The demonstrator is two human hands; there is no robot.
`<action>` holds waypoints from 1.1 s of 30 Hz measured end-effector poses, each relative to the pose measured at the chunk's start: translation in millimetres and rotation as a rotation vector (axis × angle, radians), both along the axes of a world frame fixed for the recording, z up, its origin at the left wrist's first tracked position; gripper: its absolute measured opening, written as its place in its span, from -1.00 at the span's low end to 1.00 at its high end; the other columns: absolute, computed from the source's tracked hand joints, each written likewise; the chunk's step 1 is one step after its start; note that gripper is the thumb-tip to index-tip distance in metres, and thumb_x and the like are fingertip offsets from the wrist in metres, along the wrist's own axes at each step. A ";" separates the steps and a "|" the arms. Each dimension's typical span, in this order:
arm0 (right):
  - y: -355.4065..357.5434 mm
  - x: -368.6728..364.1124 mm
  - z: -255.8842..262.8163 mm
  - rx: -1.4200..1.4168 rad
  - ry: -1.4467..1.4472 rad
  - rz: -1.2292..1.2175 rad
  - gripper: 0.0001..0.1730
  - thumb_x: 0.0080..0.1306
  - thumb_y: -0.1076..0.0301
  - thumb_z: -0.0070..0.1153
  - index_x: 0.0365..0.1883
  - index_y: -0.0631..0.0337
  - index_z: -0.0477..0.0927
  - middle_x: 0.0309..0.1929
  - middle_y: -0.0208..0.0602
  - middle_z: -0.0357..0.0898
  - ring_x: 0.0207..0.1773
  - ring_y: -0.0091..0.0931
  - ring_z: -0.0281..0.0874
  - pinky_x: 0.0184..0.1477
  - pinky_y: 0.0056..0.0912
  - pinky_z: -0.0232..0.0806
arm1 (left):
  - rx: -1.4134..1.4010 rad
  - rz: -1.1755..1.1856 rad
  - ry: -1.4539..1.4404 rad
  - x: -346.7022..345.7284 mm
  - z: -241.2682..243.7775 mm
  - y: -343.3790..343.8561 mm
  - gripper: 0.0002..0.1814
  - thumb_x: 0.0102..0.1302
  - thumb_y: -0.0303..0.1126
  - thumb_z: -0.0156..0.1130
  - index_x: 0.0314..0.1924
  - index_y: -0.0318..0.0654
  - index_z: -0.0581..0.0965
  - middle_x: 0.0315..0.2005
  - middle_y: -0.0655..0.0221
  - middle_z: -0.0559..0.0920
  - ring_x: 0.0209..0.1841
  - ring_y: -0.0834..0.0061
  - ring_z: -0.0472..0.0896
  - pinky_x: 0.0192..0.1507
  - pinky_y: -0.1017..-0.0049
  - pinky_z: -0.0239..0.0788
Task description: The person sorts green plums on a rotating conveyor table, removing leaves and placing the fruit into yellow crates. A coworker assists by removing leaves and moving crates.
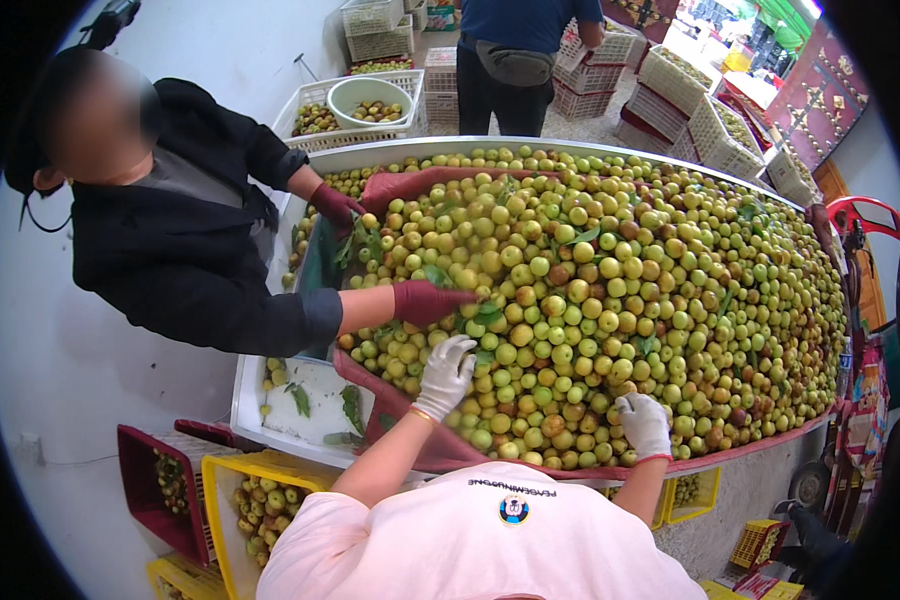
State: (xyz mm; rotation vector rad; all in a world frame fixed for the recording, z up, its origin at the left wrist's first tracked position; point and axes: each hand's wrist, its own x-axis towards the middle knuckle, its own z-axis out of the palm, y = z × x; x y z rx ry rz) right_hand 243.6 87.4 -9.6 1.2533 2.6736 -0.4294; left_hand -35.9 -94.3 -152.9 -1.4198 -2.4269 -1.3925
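A broad heap of green-and-brown jujubes point(570, 300) lies on a dark red cloth point(412, 424) in a large white metal-edged bin. My left hand point(444, 379), in a white glove, rests at the heap's near left side with its fingers curled by a green leaf point(486, 357). Further right, my right hand point(643, 426) wears a matching glove and bends its fingers down onto jujubes near the close edge. The undersides of both hands are hidden, so anything within the fingers cannot be made out.
A person in a dark jacket point(187, 225) reaches over the heap's left end in dark red gloves point(429, 301). Yellow crates point(217, 495) of jujubes stand low left. Behind the bin are a white tub point(341, 94), stacked crates point(667, 90) and another person point(521, 45).
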 end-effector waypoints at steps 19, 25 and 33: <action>30.4 -9.8 24.6 0.068 0.127 -0.134 -0.66 0.38 0.12 0.01 -0.32 0.22 0.62 -0.33 0.00 0.63 -0.19 -0.07 0.59 -0.09 -0.05 0.40 | -0.334 0.122 0.108 -10.1 -22.9 -9.3 -0.21 0.25 0.05 0.22 0.37 -0.15 0.22 0.33 0.02 0.25 0.37 -0.31 0.09 0.38 -0.10 -0.05; 69.6 -46.5 -35.5 0.217 0.425 -0.200 -0.36 0.24 0.12 0.25 0.28 0.00 0.40 0.36 0.02 0.26 0.36 -0.06 0.23 0.39 -0.04 0.15 | -0.342 0.021 0.122 7.4 -2.8 -5.9 0.03 0.12 0.38 0.17 0.41 -0.14 0.15 0.30 -0.06 0.26 0.37 -0.23 0.10 0.37 -0.19 -0.12; 22.2 -79.2 -44.1 0.235 0.204 -0.080 -0.42 0.17 0.08 0.29 0.15 0.05 0.51 0.45 0.09 0.04 0.39 0.12 0.07 0.37 0.10 0.08 | -0.552 0.047 0.200 -5.8 -1.3 21.2 -0.03 0.20 0.42 0.02 0.46 0.07 0.04 0.43 -0.11 0.04 0.43 -0.09 0.12 0.32 -0.37 -0.23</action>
